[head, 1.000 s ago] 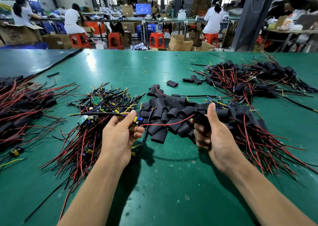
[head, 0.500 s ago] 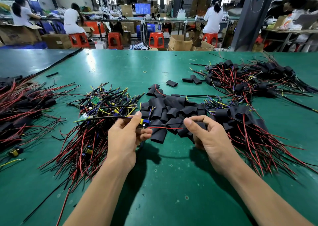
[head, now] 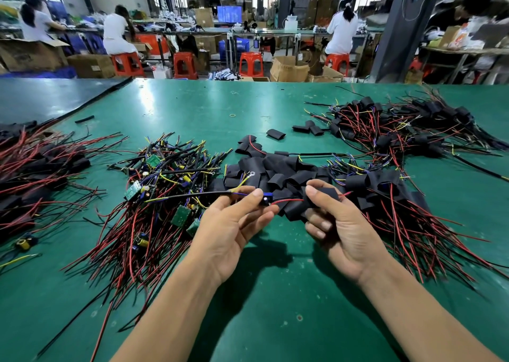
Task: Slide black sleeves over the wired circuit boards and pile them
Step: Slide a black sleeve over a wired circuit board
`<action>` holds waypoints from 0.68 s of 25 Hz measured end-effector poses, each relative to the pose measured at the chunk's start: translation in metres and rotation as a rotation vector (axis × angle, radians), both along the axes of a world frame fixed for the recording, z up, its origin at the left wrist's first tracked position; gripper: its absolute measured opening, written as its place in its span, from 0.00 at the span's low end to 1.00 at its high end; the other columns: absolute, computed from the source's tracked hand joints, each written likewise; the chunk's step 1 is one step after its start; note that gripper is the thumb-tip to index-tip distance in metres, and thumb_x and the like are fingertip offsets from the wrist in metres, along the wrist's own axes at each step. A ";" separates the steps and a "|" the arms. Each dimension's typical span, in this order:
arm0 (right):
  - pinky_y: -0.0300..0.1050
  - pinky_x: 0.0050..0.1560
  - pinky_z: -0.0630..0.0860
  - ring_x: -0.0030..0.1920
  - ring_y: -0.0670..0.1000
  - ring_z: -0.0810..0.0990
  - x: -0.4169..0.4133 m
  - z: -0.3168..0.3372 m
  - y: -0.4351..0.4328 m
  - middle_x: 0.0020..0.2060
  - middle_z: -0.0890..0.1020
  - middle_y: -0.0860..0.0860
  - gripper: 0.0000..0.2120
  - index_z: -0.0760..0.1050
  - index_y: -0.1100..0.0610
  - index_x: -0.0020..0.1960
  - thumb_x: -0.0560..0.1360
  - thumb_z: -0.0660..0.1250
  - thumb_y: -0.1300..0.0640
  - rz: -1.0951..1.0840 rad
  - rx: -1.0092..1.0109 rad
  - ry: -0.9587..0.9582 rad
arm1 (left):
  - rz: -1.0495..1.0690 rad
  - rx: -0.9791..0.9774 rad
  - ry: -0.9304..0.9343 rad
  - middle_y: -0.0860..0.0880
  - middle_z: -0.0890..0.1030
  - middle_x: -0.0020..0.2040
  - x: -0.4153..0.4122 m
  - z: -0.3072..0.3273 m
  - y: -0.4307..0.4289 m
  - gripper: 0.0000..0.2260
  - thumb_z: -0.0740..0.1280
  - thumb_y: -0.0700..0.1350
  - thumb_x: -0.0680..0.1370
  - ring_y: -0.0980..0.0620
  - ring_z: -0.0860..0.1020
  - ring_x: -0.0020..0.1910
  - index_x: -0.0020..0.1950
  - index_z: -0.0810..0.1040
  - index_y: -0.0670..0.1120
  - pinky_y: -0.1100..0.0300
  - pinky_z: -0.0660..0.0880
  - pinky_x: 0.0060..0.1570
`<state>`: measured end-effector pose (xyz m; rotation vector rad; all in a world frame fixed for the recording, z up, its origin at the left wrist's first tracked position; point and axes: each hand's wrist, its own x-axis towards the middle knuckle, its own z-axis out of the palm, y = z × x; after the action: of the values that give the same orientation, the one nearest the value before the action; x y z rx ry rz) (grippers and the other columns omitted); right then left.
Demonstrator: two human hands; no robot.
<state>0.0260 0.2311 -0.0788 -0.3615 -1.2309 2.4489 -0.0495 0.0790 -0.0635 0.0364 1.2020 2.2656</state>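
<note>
The wired circuit board point(head: 265, 198) is being held above the green table point(head: 275, 306), pinched between the thumb and fingers of the left hand point(head: 234, 229). Its red wire point(head: 289, 200) is running rightward into a black sleeve point(head: 326, 195), which the right hand point(head: 338, 232) is gripping between thumb and curled fingers. A red tip is now showing just past the sleeve's right end, and the hands are sitting closer together than a second ago. Just behind them is lying the heap of loose sleeves point(head: 278, 168), flanked by unsleeved boards point(head: 165, 196) on the left and sleeved ones point(head: 385, 196) on the right, all looking unchanged.
</note>
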 end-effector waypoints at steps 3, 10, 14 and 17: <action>0.35 0.20 0.62 0.21 0.42 0.63 0.000 -0.002 -0.010 0.27 0.72 0.46 0.12 0.78 0.54 0.48 0.67 0.74 0.59 0.070 0.030 -0.001 | -0.088 0.015 0.017 0.41 0.85 0.39 0.008 -0.003 0.006 0.10 0.72 0.39 0.69 0.47 0.85 0.35 0.48 0.80 0.40 0.64 0.80 0.32; 0.36 0.20 0.63 0.21 0.43 0.63 0.001 -0.003 -0.013 0.26 0.72 0.46 0.19 0.76 0.56 0.56 0.67 0.75 0.56 0.045 0.119 -0.011 | -0.172 -0.017 0.068 0.39 0.85 0.44 0.004 -0.004 0.002 0.15 0.73 0.37 0.66 0.46 0.86 0.38 0.52 0.81 0.37 0.62 0.81 0.36; 0.36 0.19 0.61 0.20 0.43 0.61 0.001 -0.002 -0.014 0.25 0.71 0.46 0.16 0.77 0.55 0.52 0.66 0.75 0.54 0.038 0.130 -0.017 | -0.174 -0.048 0.072 0.41 0.85 0.39 0.006 -0.005 0.004 0.16 0.74 0.39 0.65 0.46 0.85 0.36 0.51 0.81 0.37 0.62 0.81 0.34; 0.37 0.20 0.64 0.21 0.45 0.64 0.002 -0.003 -0.014 0.28 0.73 0.48 0.14 0.79 0.54 0.48 0.66 0.78 0.51 0.033 0.167 -0.003 | -0.148 -0.085 0.048 0.42 0.84 0.37 0.006 -0.007 0.005 0.15 0.74 0.40 0.66 0.47 0.85 0.35 0.50 0.80 0.37 0.62 0.81 0.33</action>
<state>0.0277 0.2168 -0.0819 -0.3005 -1.4410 2.3515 -0.0440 0.0842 -0.0702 0.1429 1.2758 2.0953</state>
